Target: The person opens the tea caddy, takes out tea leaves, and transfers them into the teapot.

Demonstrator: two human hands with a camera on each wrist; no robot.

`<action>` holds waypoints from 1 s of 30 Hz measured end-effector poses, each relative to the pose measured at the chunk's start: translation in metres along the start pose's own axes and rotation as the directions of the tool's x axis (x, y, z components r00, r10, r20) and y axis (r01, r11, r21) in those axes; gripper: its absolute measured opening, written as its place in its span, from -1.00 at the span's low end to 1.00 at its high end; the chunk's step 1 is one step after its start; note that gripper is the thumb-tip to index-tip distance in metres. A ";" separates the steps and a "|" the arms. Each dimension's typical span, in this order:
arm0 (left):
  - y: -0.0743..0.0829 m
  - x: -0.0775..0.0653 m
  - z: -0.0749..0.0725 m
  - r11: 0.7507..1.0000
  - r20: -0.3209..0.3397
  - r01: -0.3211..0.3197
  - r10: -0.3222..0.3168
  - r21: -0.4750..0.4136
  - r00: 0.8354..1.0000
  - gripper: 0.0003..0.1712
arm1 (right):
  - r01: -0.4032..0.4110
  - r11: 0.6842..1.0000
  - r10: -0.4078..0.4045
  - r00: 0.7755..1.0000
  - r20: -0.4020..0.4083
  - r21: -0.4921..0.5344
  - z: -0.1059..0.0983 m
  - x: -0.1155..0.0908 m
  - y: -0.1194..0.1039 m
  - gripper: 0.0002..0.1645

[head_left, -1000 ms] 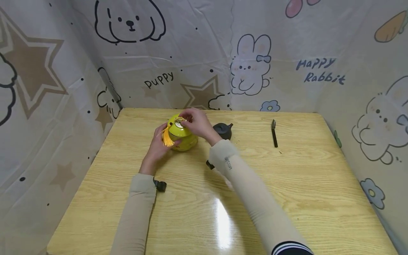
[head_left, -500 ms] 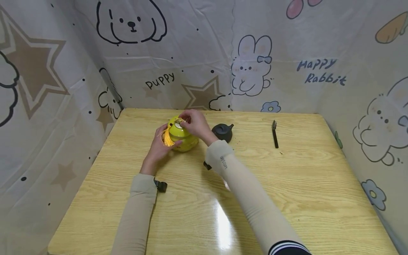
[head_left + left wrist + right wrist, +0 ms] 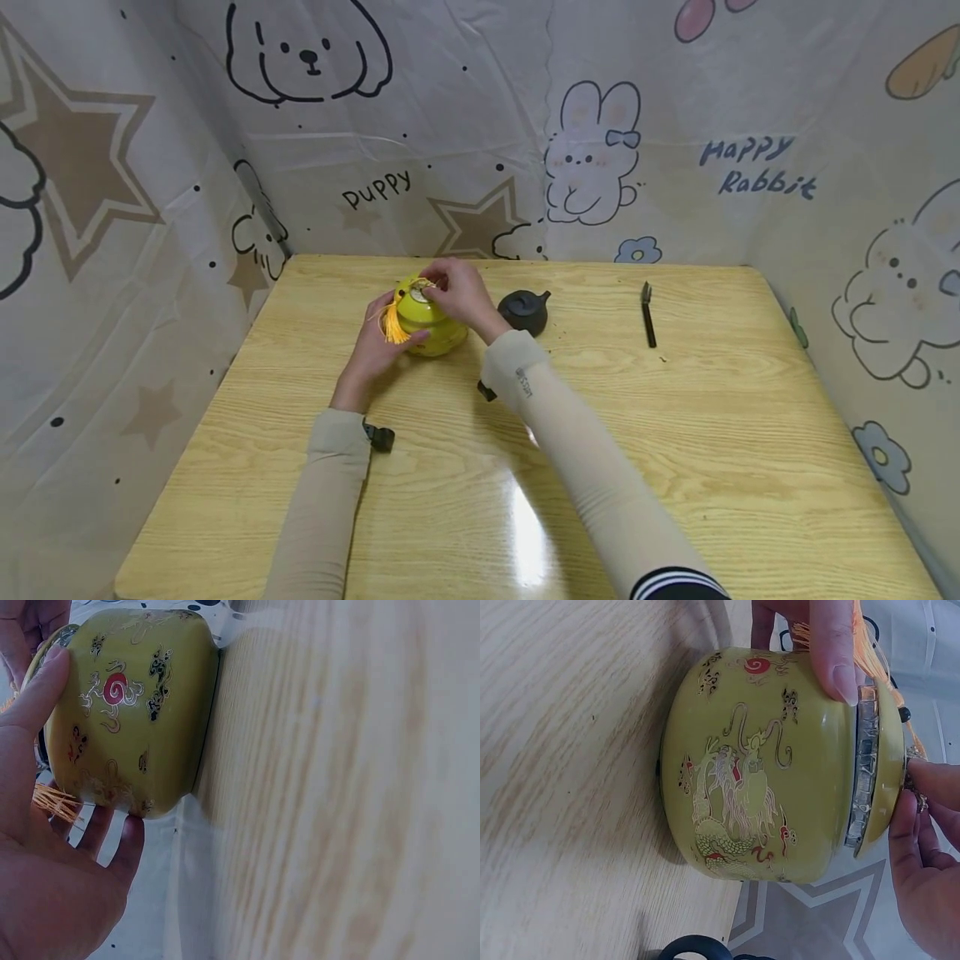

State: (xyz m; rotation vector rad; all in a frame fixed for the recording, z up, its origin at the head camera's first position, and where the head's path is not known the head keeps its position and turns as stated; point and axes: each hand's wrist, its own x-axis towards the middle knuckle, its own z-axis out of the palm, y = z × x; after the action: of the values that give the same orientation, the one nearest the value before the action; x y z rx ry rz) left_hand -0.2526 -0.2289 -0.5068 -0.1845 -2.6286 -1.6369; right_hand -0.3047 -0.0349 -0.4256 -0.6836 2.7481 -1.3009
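A yellow jar with dragon decoration stands upright on the table. My left hand grips its side, fingers and thumb spread around the body. My right hand pinches the metal knob on top of the yellow lid. Between lid and jar body a clear sealing ring shows in the right wrist view, wider at one side, so the lid sits slightly tilted. An orange tassel hangs from the knob over the left side, beside my left fingers.
A small black teapot stands just right of the jar, behind my right wrist. Farther right lies a slim black-handled tool with a lighter tip. Small dark crumbs are near it. Printed cloth walls border the table.
My right forearm has shifted slightly left and down, showing more of the teapot. Both hands keep their hold on the jar and its lid knob.
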 end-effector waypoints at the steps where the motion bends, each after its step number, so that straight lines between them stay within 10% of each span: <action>1: 0.000 0.000 0.000 1.000 0.000 0.002 -0.002 0.002 1.000 0.09 | 0.001 1.000 -0.001 1.000 0.003 -0.004 0.000 0.000 -0.001 -0.73; 30: 0.003 0.000 0.002 0.998 -0.003 0.043 -0.043 -0.034 0.999 0.10 | -0.033 0.999 0.034 0.999 0.032 -0.035 0.002 0.006 0.004 -0.74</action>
State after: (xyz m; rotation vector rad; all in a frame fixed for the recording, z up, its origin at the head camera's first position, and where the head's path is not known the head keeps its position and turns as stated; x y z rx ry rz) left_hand -0.2517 -0.2262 -0.5052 -0.1264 -2.6217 -1.6942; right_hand -0.3111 -0.0360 -0.4287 -0.6517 2.7493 -1.2280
